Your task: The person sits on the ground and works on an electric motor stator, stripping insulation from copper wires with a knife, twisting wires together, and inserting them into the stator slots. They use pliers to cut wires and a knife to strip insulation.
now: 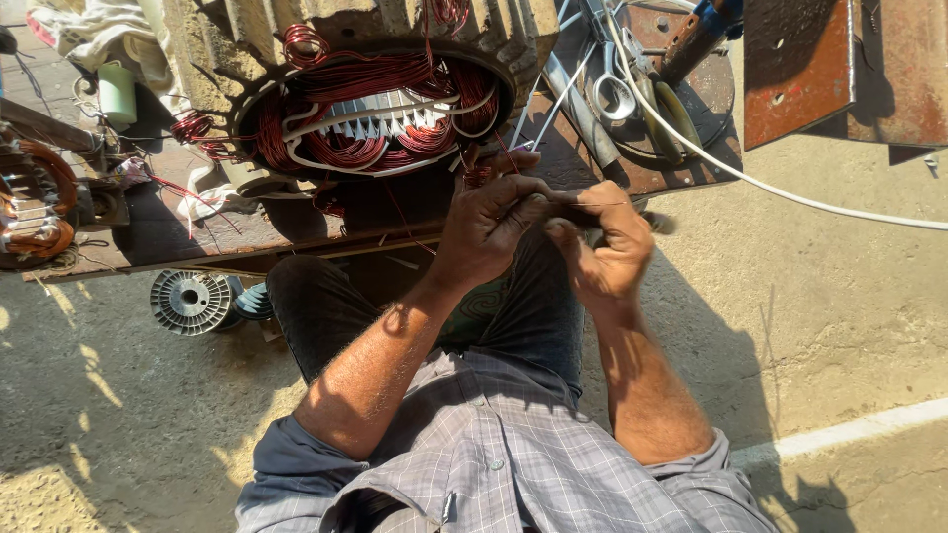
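Harsh sunlight, deep sharp shadows.

Both bare arms reach forward and bend in. The left hand [486, 229] and right hand [604, 249] meet, touching, with fingers curled and pinched tight together.

Scissors [614, 94], white cable [780, 190], green cup [117, 93]

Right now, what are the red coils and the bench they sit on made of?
The red coils look like enamelled copper wire: thin glossy strands, dark red, bundled in loops. The bench seems to be rusty steel plate: flat, brown, flaky surface. The hands pinch one thin strand, probably the same wire.
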